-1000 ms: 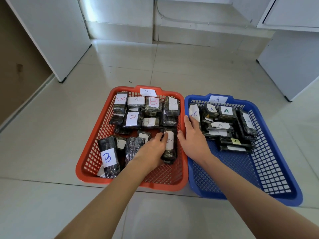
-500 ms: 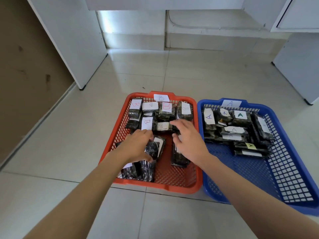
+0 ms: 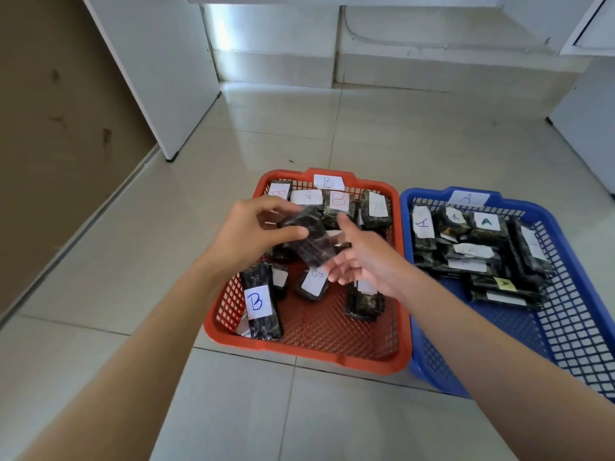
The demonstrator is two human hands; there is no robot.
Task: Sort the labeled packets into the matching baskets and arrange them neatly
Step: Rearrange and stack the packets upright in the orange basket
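**Packet aloft, label unseen**

The left grip (image 3: pixel 248 236) pinches a dark packet (image 3: pixel 307 239) between thumb and fingers, above the red basket (image 3: pixel 332 361). Its label is hidden and motion blurs it. The right grip (image 3: pixel 362 259), fingers loose and holding nothing, lies just beside its lower end; contact cannot be told. The blue basket (image 3: pixel 404 221) is cut off at the right edge, partly behind the right forearm (image 3: pixel 482 344).

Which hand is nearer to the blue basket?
Right. The right hand hovers over the right half of the red basket, beside the blue basket; the left hand holds a packet farther left.
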